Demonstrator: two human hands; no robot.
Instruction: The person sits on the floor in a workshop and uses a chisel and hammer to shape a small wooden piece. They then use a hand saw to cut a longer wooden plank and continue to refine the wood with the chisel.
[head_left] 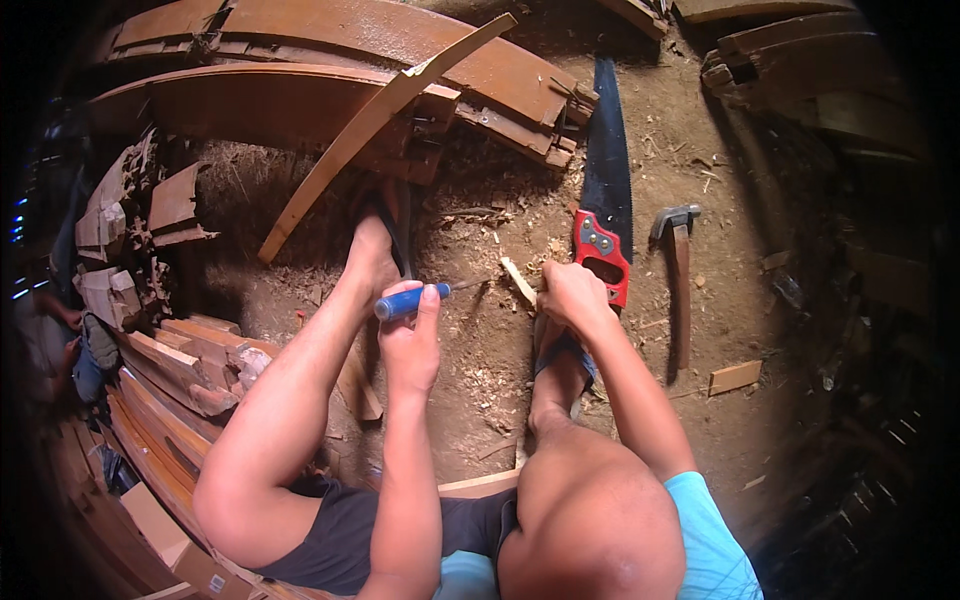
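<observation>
My left hand (410, 345) is closed round the blue handle of a screwdriver (402, 302). Its thin metal shaft points right, toward my other hand. My right hand (575, 297) is closed above my right foot, with its fingers around the lower end of a short pale wood strip (517, 281); the grip itself is partly hidden. Just beyond that hand lies a handsaw (606, 165), its red handle close to my knuckles and its dark blade pointing away. To the right, a hammer (680, 280) with a wooden handle rests on the ground.
Brown boards (300, 110) are piled at the far left, with a long curved slat (375, 120) leaning across them. More planks (165, 410) lie at my left side. Shavings litter the dirt floor (470, 360). A small wood block (735, 377) lies below the hammer.
</observation>
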